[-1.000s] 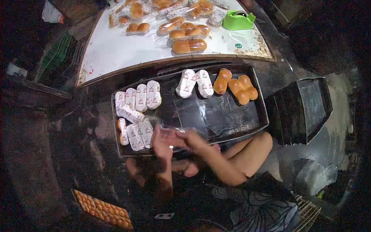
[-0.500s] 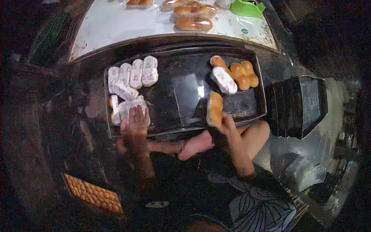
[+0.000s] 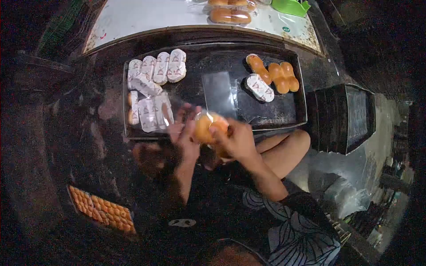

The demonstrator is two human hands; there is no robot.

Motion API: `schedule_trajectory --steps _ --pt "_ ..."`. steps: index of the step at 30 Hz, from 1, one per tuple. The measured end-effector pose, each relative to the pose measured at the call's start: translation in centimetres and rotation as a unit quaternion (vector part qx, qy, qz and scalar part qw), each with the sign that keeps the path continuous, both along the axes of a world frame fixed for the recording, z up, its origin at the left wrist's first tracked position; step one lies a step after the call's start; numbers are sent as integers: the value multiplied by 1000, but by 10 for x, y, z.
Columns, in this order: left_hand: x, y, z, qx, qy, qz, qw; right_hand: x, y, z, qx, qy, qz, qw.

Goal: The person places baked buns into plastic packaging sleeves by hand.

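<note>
My left hand [image 3: 185, 133] and my right hand [image 3: 235, 139] meet over the near edge of a black tray [image 3: 288, 116]. Together they hold a golden bun [image 3: 207, 127] that sits partly inside a clear plastic bag. On the tray's left lie several wrapped buns [image 3: 153, 91] in white printed wrappers. At the tray's right one more wrapped bun [image 3: 260, 87] lies beside a few bare buns [image 3: 276, 74]. A sheet of clear plastic [image 3: 218, 92] lies in the tray's middle.
A white table [image 3: 146, 20] stands beyond the tray, with bagged buns [image 3: 230, 15] and a green tape dispenser [image 3: 290, 6] on it. A dark box [image 3: 350, 117] stands to the right. My bare knee [image 3: 288, 148] is below the tray. An orange crate [image 3: 101, 210] is lower left.
My right hand brought the bun from the tray's right toward the middle. My left hand left the wrapped buns and joined it on the bun and bag.
</note>
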State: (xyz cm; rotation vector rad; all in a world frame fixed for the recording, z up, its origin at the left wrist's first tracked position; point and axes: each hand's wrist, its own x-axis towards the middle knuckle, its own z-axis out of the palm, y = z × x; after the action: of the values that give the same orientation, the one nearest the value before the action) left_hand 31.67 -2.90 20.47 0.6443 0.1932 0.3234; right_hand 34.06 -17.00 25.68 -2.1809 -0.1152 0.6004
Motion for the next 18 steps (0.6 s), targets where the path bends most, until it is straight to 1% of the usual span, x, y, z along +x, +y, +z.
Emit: schedule_trajectory --steps 1,2,3,4,5,6,7,8,9,10,12,13,14,16,17,18 --pt "0 -8 -6 55 0 2 998 4 -1 -15 65 -4 -40 997" --pt "0 -12 -10 110 0 4 994 -1 1 -23 64 -3 -42 997" --pt "2 -9 -5 51 -2 -1 999 -10 8 -28 78 -47 -49 995" --pt "2 -2 2 -27 -53 -33 998 -19 13 -32 93 -94 -57 990" --pt "5 5 0 -25 -64 -50 996 -31 7 -36 99 -101 -22 990" --pt "5 9 -5 -24 -72 -65 995 -27 9 -35 98 -102 -23 990" --pt "0 1 -21 -26 -70 -66 995 -23 13 -34 93 -94 -76 988" --pt "-9 -12 -43 -27 -32 -104 994 -18 16 -34 87 -86 -129 984" --pt "-8 -20 -41 -27 0 -142 990 -7 21 -36 166 -22 -183 969" --pt "-8 -21 -39 -28 -3 -141 990 -9 21 -41 164 -24 -182 969" --pt "-10 -15 -32 -103 48 -124 986 -25 23 -52 277 -54 -166 945" --pt "-7 2 -31 -148 58 -183 970 -36 16 -51 213 -131 -80 965" --pt "-9 7 -29 -186 73 -147 969 -35 16 -55 212 -134 -79 965" --pt "-28 1 -99 -301 -33 -235 924 -35 19 -67 162 -68 -108 979" --pt "-30 -25 -68 -158 114 -108 975 -17 27 -67 178 -112 -170 963" --pt "-30 -50 -35 -5 254 25 967 -18 28 -65 175 -112 -170 963"
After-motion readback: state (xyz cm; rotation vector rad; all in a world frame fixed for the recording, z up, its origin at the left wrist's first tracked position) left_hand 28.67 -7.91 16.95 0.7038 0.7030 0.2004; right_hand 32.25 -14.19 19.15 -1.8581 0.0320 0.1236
